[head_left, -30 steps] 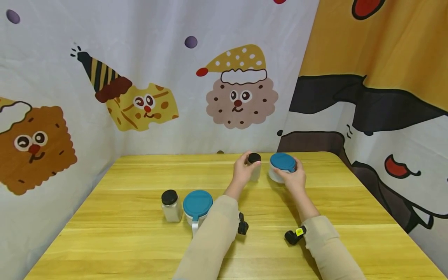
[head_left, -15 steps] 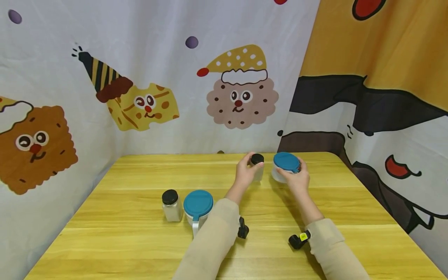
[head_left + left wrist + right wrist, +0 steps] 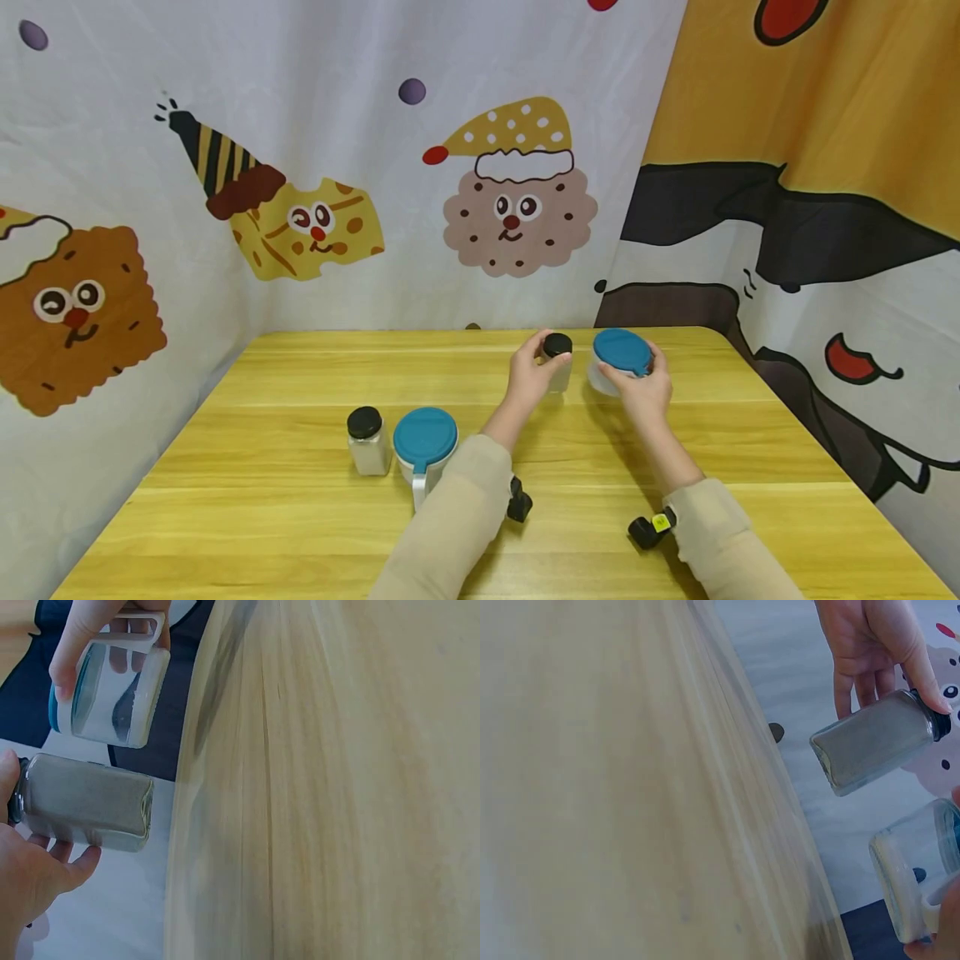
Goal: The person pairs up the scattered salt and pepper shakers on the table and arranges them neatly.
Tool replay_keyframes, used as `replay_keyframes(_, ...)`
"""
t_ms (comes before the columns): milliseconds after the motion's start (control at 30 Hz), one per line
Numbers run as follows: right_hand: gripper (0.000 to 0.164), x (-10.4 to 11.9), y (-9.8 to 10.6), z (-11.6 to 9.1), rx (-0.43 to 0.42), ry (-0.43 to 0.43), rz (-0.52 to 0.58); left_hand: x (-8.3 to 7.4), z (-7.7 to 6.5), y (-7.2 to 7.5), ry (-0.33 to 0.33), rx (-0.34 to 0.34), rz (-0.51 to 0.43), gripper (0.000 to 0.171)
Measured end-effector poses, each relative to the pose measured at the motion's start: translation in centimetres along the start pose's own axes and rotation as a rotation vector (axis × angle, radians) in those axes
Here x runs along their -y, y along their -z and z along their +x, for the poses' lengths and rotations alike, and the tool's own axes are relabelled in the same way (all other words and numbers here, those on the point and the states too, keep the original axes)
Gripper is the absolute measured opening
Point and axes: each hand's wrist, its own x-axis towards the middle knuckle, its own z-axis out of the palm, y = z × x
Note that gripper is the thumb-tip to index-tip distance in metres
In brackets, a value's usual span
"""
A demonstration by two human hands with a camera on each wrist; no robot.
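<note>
My left hand (image 3: 528, 377) grips a small square glass jar (image 3: 559, 377) with a black lid and grey contents, thumb at the lid. To its right, my right hand (image 3: 648, 390) holds a clear round seasoning pot (image 3: 621, 350) with a blue lid, fingers and thumb around its side. Both are upright over the far part of the table, side by side with a small gap. In the left wrist view, the jar (image 3: 88, 801) and the pot (image 3: 112, 694) show their bases raised off the tabletop. The pot's white handle (image 3: 146, 630) lies beneath the right fingers.
On the wooden table (image 3: 262, 533), a second black-lidded jar (image 3: 370, 450) with pale contents stands at left. Beside it is another blue-lidded pot (image 3: 425, 437), its handle toward me and partly covered by the left sleeve (image 3: 457, 517). A patterned curtain (image 3: 322, 292) hangs behind the table.
Both hands have shifted a little to the right, carrying the jar and the pot with them, and end slightly nearer. The other jar and pot have stayed in place.
</note>
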Motion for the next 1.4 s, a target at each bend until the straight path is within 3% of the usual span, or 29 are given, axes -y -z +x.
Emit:
replay_keyframes(733,0.091,1.2,1.0,-2.2,-0.034,0.018,0.057,-1.6,-1.7,0.1,-0.046,0.04,-0.084,0.044)
replay_keyframes(1400,0.088,1.4,1.4,-3.9,-0.065,0.068,0.035,-2.6,-3.4,0.5,-0.042,0.05,-0.084,0.038)
